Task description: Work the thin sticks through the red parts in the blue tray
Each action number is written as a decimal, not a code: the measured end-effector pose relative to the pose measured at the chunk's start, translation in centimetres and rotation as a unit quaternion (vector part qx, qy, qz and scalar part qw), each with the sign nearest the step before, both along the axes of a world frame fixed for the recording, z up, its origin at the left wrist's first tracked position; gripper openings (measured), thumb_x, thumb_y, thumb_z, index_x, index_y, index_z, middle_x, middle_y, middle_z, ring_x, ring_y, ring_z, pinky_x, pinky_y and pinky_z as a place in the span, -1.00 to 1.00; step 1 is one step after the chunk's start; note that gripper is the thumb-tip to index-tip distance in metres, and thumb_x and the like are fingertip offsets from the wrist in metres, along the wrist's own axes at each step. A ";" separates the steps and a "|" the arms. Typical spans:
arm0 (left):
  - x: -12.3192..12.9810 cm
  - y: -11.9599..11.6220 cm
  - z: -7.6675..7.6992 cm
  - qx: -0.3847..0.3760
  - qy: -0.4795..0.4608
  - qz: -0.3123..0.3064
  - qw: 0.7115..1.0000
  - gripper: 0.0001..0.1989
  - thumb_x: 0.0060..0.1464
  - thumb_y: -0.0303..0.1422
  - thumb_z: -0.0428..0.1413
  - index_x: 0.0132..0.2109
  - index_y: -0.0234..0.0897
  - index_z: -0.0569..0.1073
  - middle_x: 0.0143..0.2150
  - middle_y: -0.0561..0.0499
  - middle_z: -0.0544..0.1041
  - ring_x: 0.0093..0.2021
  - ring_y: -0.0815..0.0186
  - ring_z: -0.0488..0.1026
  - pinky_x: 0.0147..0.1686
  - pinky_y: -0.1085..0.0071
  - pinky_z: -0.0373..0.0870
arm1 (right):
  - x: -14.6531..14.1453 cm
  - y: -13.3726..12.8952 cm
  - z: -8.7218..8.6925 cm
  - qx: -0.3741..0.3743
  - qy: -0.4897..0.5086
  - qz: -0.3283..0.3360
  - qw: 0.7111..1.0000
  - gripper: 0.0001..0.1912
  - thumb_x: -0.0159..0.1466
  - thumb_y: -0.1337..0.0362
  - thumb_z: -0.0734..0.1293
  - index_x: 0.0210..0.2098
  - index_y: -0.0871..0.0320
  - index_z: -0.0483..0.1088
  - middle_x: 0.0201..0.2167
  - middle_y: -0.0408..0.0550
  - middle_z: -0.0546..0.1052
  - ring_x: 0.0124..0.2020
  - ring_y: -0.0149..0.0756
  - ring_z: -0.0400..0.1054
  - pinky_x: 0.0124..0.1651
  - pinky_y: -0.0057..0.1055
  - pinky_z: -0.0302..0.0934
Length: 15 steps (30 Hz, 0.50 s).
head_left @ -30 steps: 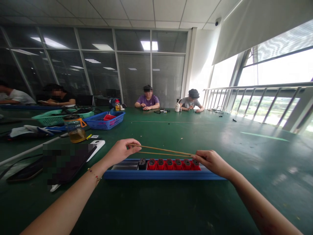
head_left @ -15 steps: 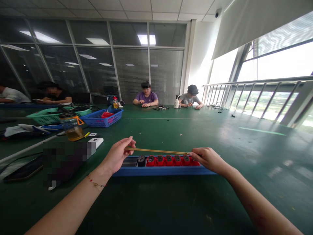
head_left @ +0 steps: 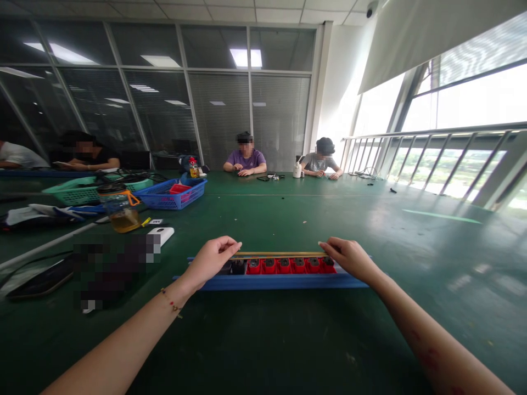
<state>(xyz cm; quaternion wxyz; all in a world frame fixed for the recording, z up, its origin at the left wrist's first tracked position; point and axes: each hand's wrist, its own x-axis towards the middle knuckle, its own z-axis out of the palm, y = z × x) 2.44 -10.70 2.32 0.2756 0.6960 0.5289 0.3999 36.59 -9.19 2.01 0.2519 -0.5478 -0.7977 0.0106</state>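
Note:
A pair of thin yellow sticks, chopstick-like, spans level between my two hands. My left hand pinches the left end between thumb and fingers; a beaded bracelet circles that wrist. Over the opposite end, my right hand is closed in a similar pinch. Right below and behind the sticks lies a long blue tray. Inside it several red blocks with dark tops stand in a row, and a black block is at their left. My hands partly cover both tray ends.
Left on the green table are a jar of amber liquid, a blue basket, a green basket, a phone and a blurred dark item. Across it, people sit, beside a white bottle.
My left hand has shifted right and turned palm-down, its fingertips now nearer the right hand. The sticks sit closer to level, low over the tray. The camera view has tilted slightly down.

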 end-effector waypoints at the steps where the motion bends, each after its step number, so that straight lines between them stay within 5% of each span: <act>1: 0.0 0.0 -0.1 0.003 0.005 0.003 1.000 -0.66 -0.03 -0.07 -0.02 -0.37 -0.26 0.43 -0.44 0.07 0.47 -0.39 0.34 0.37 -0.39 0.50 0.23 | 0.1 0.2 -0.2 -0.009 0.012 -0.009 1.000 -0.54 0.20 -0.08 0.05 -0.61 0.11 0.21 -0.71 -0.19 0.31 -0.65 -0.41 0.13 -0.56 -0.51 -0.06; 6: -0.2 0.0 -0.4 0.029 0.067 0.040 0.997 -0.63 0.00 -0.06 -0.07 -0.40 -0.26 0.41 -0.49 0.08 0.45 -0.44 0.34 0.36 -0.45 0.51 0.19 | -0.1 0.4 -0.7 -0.017 0.065 -0.027 0.997 -0.55 0.17 -0.10 0.09 -0.58 0.12 0.24 -0.70 -0.20 0.33 -0.65 -0.42 0.15 -0.57 -0.52 -0.04; 15: -0.8 0.8 -1.4 0.060 0.169 0.083 0.980 -0.65 0.01 -0.07 -0.10 -0.42 -0.23 0.40 -0.56 0.10 0.43 -0.54 0.36 0.33 -0.53 0.50 0.11 | -0.2 0.3 -0.9 0.004 0.019 0.002 1.000 -0.67 0.23 0.05 0.07 -0.48 0.10 0.27 -0.60 -0.16 0.42 -0.57 -0.38 0.24 -0.52 -0.50 0.00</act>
